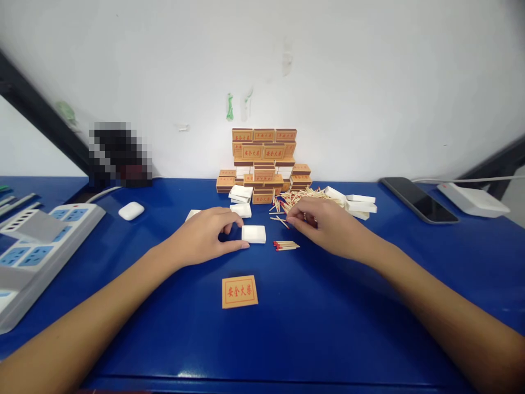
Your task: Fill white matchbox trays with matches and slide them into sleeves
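A white matchbox tray [254, 234] lies on the blue table, its left side between the thumb and fingers of my left hand [211, 236]. My right hand [318, 221] is at the front edge of a heap of loose matches [303, 196], fingers pinched together; what they hold, if anything, is too small to make out. Between the hands, a small row of red-headed matches [286, 245] lies right of the tray. Nearer to me rests a tan matchbox cover [240, 291] with red lettering.
Stacked matchboxes [263, 152] stand against the wall. More white trays [361, 205] lie right of the heap, others behind my left hand. A phone [418, 200] and a white device [471, 198] are at right; a white case [131, 210] and power strip [49, 241] at left.
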Tool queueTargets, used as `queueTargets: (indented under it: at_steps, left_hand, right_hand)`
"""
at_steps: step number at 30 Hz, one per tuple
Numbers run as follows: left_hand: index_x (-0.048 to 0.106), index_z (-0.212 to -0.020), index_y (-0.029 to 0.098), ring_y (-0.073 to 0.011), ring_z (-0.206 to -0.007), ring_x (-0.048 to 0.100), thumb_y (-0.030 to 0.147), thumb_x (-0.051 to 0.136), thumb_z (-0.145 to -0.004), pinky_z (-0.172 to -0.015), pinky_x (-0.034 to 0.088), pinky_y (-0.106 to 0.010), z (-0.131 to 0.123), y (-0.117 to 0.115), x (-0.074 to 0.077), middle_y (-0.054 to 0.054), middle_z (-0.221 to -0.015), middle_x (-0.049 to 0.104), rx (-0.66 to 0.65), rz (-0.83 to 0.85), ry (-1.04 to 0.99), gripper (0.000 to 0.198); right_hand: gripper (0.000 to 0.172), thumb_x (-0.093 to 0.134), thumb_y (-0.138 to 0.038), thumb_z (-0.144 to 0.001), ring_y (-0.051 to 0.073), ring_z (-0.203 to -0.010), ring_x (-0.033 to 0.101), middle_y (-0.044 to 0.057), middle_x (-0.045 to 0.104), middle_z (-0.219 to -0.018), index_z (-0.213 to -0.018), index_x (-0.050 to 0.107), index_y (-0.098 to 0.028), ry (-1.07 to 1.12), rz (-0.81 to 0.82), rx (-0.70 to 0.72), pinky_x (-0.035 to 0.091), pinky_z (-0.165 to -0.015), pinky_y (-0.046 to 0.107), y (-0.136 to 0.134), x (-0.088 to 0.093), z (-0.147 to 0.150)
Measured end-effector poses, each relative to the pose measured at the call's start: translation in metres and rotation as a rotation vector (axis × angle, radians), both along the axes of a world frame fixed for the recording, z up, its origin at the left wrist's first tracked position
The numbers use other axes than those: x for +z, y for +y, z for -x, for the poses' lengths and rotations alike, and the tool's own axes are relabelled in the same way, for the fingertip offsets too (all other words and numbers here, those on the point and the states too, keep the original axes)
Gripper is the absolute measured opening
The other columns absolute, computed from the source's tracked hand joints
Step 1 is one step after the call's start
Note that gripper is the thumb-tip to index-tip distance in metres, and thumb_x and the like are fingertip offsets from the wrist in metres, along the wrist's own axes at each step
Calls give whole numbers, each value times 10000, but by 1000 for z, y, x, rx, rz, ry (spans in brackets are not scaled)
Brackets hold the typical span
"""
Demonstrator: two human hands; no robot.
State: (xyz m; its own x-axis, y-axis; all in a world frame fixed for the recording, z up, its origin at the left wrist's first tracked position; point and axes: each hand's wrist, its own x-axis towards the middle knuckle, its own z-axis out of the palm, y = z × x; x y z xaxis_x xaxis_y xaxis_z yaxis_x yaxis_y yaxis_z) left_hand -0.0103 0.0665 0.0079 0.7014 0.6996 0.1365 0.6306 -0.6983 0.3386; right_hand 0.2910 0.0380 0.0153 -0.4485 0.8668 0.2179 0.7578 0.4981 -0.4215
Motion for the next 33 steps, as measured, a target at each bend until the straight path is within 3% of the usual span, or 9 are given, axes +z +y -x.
queueTargets:
  at_steps: [3,9,16,21,27,31,33]
  left_hand:
    - [691,-1060,222,-183,-811,600,559,739,-930,-684,419,-306,1,0,1,-2,-856,630,-2,7,2,365]
    - [694,-1063,224,-189,-825,600,553,742,-930,-685,413,-306,3,-3,5,-4,-866,633,10,7,7,358]
    - [692,-1049,219,-192,-816,593,550,737,-933,-677,404,-306,4,-6,6,-7,-854,629,10,10,3,353]
    - [694,-1052,219,-190,-812,593,545,736,-934,-682,410,-308,4,-5,6,-5,-846,629,7,13,-2,349]
    - [701,-1060,220,-190,-810,595,556,728,-936,-679,411,-309,5,-5,6,-9,-846,637,9,13,3,359]
    - [702,-1067,219,-198,-820,601,560,722,-939,-683,417,-311,6,-5,6,-17,-856,645,7,12,7,365]
    - [702,-1075,219,-200,-820,602,561,717,-942,-686,423,-313,6,-5,5,-19,-858,646,2,6,3,367]
  right_hand:
    - [128,630,-281,-963,174,-708,548,22,640,-799,-858,658,-211,-12,-71,-54,378,-661,323,10,-6,4]
    - [174,707,-301,-933,209,-798,591,56,667,-897,-836,601,-203,-204,-88,-88,401,-697,344,17,-9,19]
    - [147,641,-247,-974,200,-798,610,49,672,-886,-832,626,-211,-155,28,-42,425,-697,332,24,-7,27]
    - [130,580,-207,-994,216,-853,618,85,670,-964,-864,584,-207,-201,22,9,447,-751,344,23,-5,26]
    - [45,600,-202,-986,195,-792,639,44,722,-905,-958,635,-208,-101,72,-35,448,-703,324,20,-2,23]
    - [240,558,-219,-1014,220,-883,686,69,769,-1018,-1198,713,-219,-69,-23,11,484,-774,349,19,1,18]
    - [292,507,-215,-1030,239,-957,693,88,768,-1090,-1202,743,-233,-71,-79,50,493,-821,372,18,4,15]
